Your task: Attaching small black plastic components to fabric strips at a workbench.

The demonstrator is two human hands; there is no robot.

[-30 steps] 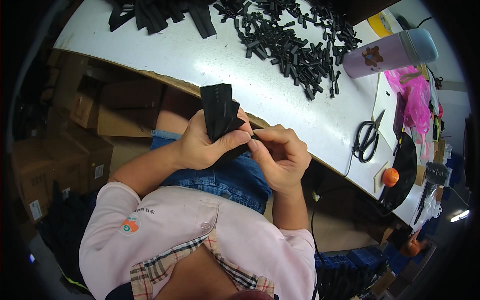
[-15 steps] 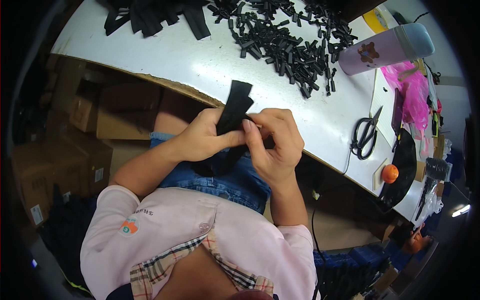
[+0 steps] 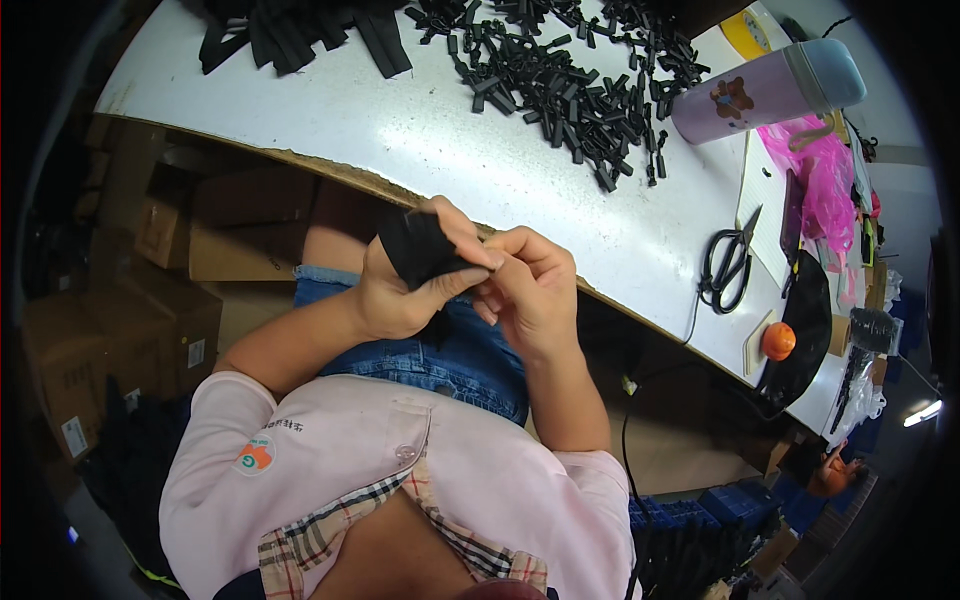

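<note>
A white worktop point(image 3: 400, 130) is curving across the upper view, with brown cardboard boxes point(image 3: 150, 260) sitting stacked beneath it at the left, small white labels showing on the lower ones. A heap of small black parts point(image 3: 570, 80) is lying on the worktop beside a lilac bottle point(image 3: 760, 90) and black scissors point(image 3: 728, 265). Below the edge, the left hand point(image 3: 400, 290) is clamping a folded black strap point(image 3: 420, 250) between thumb and fingers, while the right hand point(image 3: 530, 285) is pinching its end, fingers closed together.

Black strap bundle point(image 3: 418, 248) pulled lower into left hand point(image 3: 395, 290).
</note>
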